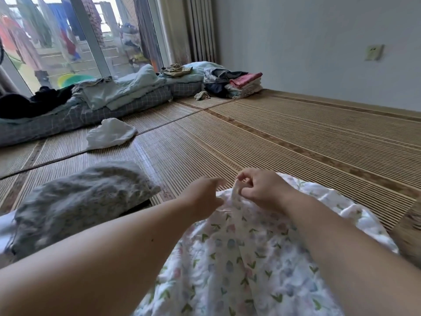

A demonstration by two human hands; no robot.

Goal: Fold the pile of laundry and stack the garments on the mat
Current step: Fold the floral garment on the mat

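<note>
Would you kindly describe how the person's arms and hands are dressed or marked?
Both forearms are bare, with no sleeves in view. The left hand and right hand show no gloves, rings or watch. A small dark spot sits on the left forearm.

Bare mat (284, 137) ahead, right: open passage; grey pillow (79, 201) blocks left; white garment (110, 133) beyond

No legible writing
The white floral-print cloth (239, 258) bore only flowers; the pale wall plate (373, 52) was too blurred to read.
</note>
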